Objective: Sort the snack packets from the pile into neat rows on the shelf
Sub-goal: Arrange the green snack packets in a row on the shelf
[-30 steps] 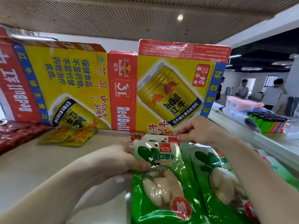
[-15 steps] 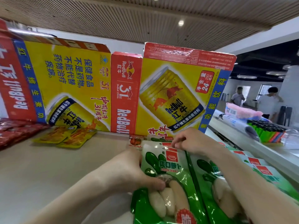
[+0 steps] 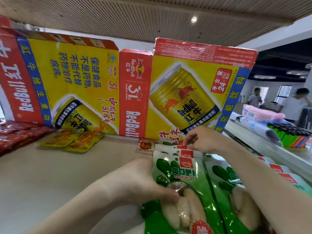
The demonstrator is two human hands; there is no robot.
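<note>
Looks like a small shop: a display shelf (image 3: 50, 183) backed with flattened drink cartons (image 3: 194, 92), stocked with rows of red packets (image 3: 15, 134), yellow packets (image 3: 72, 139) and green packets (image 3: 185, 181); a neighbouring shelf (image 3: 243, 132) at right carrying more wrapped goods (image 3: 260, 114).

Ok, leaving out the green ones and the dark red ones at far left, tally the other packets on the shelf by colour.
Yellow packets: 2
Small red-orange packet: 1
Total: 3

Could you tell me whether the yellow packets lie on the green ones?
No, the yellow packets lie on the shelf well left of the green packets.
</note>
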